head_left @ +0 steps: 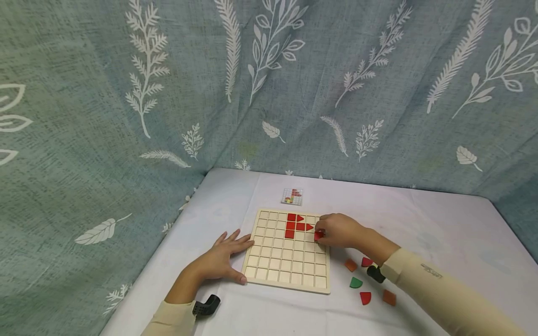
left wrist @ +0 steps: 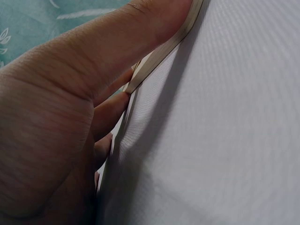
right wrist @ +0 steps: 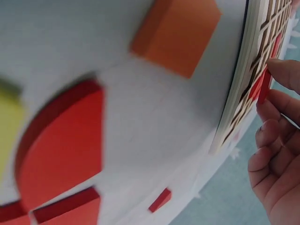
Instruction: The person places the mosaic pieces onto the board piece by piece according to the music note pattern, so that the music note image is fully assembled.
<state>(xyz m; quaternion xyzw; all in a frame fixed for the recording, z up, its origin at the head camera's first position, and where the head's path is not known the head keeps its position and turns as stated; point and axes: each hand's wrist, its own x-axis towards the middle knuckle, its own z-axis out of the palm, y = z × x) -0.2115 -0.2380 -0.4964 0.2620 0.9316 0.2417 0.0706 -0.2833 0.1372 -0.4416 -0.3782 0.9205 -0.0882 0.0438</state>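
Observation:
A pale wooden grid board (head_left: pixel 279 263) lies on the white-covered table in the head view. My left hand (head_left: pixel 216 260) rests spread along its left side, the thumb (left wrist: pixel 154 28) against the edge near the front corner. Over the board's right side, my right hand (head_left: pixel 341 231) pinches a small red tile (right wrist: pixel 265 88) between thumb and fingers, which partly cover it. Several red tiles (head_left: pixel 290 225) sit in the upper grid cells, some square and some with a pointed end. The held tile is tilted close over the cells in the right wrist view.
Behind the board lies a small picture card (head_left: pixel 292 196) with a coloured grid pattern. Right of the board are loose pieces: an orange one (head_left: pixel 350 265), a green quarter-round (head_left: pixel 356 283), a red quarter-round (head_left: pixel 365 298) and an orange-brown square (head_left: pixel 389 297). A leaf-patterned cloth (head_left: pixel 260 130) hangs behind.

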